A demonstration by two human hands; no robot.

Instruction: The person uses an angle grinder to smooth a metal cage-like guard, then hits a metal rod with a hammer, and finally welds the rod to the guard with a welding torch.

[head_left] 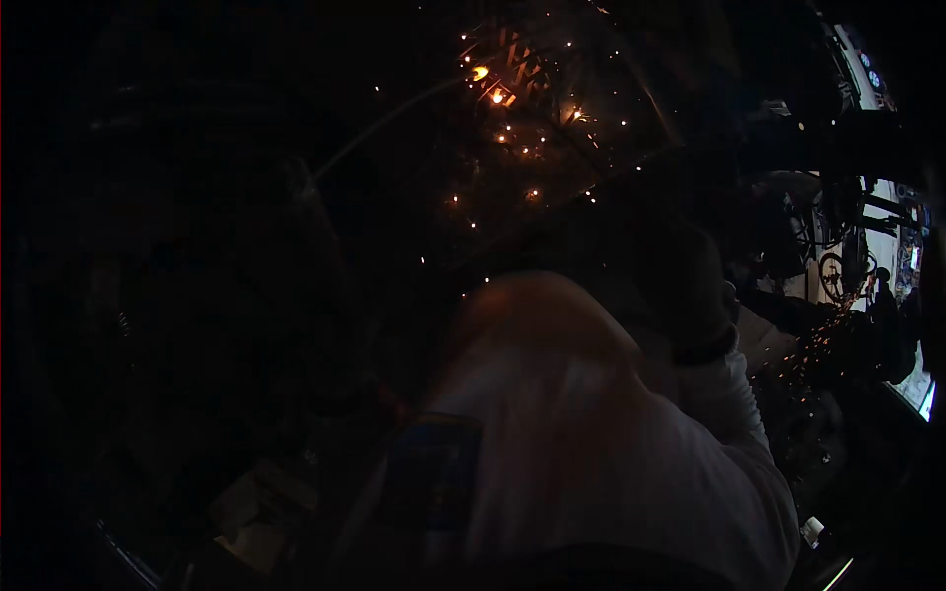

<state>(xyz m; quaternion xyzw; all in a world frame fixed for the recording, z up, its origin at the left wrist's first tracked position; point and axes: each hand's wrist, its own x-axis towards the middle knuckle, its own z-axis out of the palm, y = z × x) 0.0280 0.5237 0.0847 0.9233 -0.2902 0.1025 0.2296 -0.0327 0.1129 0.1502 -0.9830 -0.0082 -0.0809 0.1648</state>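
Observation:
Nearly everything is dark. A thin welding rod (394,116) slants up from the left, its far end by a small orange glow. Its lower end meets a dim, upright holder-like shape (307,197); my left hand is lost in the dark below, its fingers hidden. Bright sparks are scattered around glowing metal (499,98) with a slatted pattern beside it. At the right my right hand (690,286) is a dark, apparently gloved shape past a pale sleeve (724,389); its fingers do not show. My pale-clothed knee (542,315) rises close below the sparks.
A dim pale box-like object (261,507) lies at lower left. A dark bluish rectangle (434,473) lies against the pale cloth. Farther right are dark silhouettes, a wheel (833,276), a second patch of orange sparks (828,335) and bright daylit ground (921,389).

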